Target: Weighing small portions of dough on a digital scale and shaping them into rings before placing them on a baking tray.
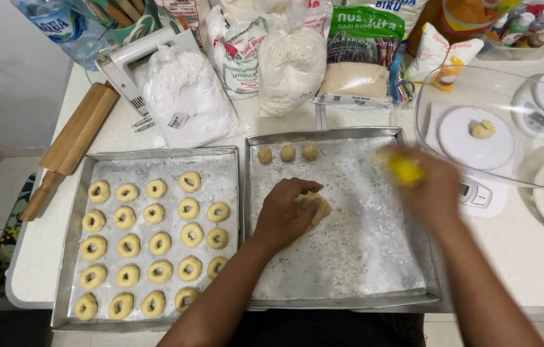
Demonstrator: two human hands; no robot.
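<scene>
Behind the trays: a knotted clear bag of white flour point(185, 96) with a small white label point(178, 120), a white printed sack point(236, 48), another clear flour bag point(291, 67). Further right, a green-topped sugar packet point(360, 58); at far right, a grey scale screen point(537, 120).

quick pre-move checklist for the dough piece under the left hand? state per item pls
1. Left hand on the dough piece, pressing it to the right tray: ok.
2. Right hand steady: not ok, it is motion-blurred, with something yellow at its fingers.
3. Floured room on the right tray: ok, only three dough balls sit at its far edge.
4. Left tray has room: not ok, dough rings nearly fill it.
5. Scale free: not ok, a dough lump sits on it.
</scene>
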